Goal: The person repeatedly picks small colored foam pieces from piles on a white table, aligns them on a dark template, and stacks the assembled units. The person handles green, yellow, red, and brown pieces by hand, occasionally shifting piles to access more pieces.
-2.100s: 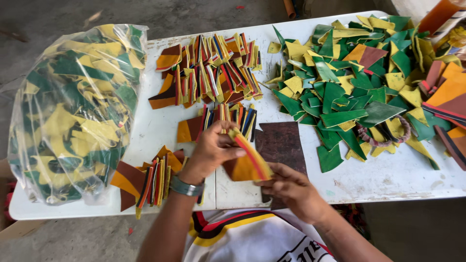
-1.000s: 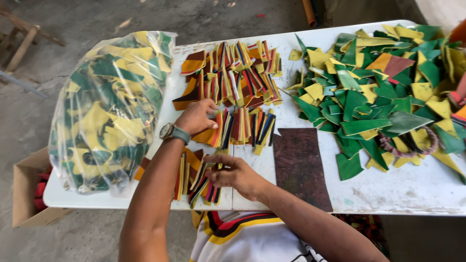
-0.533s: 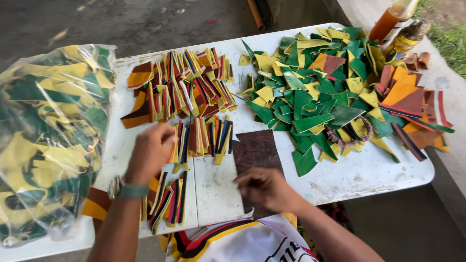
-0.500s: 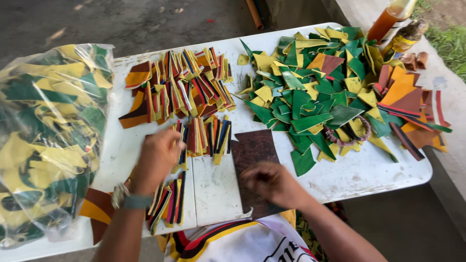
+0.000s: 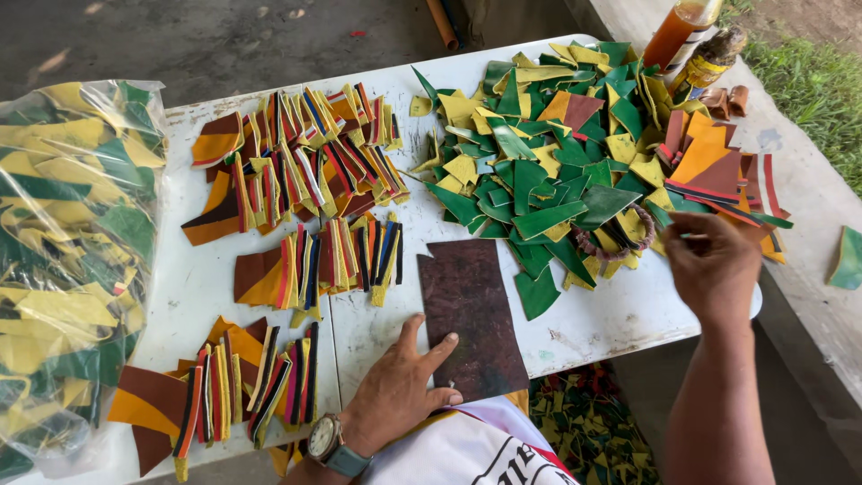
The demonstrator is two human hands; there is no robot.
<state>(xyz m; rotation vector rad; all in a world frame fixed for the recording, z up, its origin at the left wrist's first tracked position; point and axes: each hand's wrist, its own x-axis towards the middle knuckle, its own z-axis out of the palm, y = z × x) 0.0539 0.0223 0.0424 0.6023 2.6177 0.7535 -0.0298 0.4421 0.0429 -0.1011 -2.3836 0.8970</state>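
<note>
1. Three groups of sorted strips already lie fanned out on the white counter (image 5: 620, 314): a big upper fan (image 5: 296, 153) of brown, orange, yellow and red pieces in the upper left of the frame, a middle row (image 5: 323, 260) under it, and a lower row (image 5: 215, 395) near the bottom left.
2. A large loose heap of green and yellow scraps (image 5: 557, 171) fills the upper right and is plainly not sorted yet, so I judge that much of the work is left. More orange and brown pieces (image 5: 718, 171) lie at its right edge.
3. A clear plastic bag (image 5: 63, 260) stuffed with green and yellow offcuts sits at the far left.
4. The left hand (image 5: 400, 386) rests flat and open, palm down, at the bottom centre, its fingers touching the lower left edge of a dark brown rectangular sheet (image 5: 471, 314).
5. The right hand (image 5: 714, 260) is stretched out to the right side of the heap, fingers curled around the ends of some thin strips (image 5: 696, 236); how firm the grip is I cannot tell.
</note>
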